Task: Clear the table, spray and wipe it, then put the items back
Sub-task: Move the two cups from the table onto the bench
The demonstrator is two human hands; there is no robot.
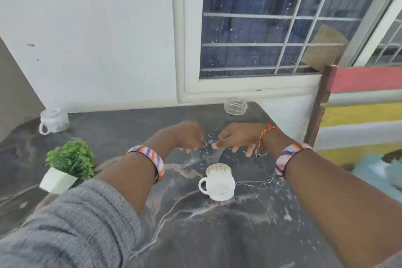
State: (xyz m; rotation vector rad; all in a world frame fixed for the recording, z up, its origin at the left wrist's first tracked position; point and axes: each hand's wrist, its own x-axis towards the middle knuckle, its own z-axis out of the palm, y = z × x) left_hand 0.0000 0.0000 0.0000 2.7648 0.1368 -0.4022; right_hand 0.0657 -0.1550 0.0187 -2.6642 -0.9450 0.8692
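Observation:
A dark marbled table (pixel 113 130) with pale streaks fills the lower view. A white cup (pixel 219 183) with a stained rim stands at its middle. Both my hands hover side by side just beyond the cup, a little above the tabletop. My left hand (pixel 189 135) has its fingers loosely curled downward. My right hand (pixel 237 137) lets its fingers hang relaxed, tips pointing down. I see nothing held in either hand; the small gap between them is blurred. A small green plant in a white pot (pixel 67 165) sits at the left.
A second white cup (pixel 53 121) stands at the far left corner by the wall. A clear glass bowl (pixel 235 107) sits at the back edge under the window. A striped red, yellow and white panel (pixel 359 113) borders the right side, with a pale blue object (pixel 374 172) below it.

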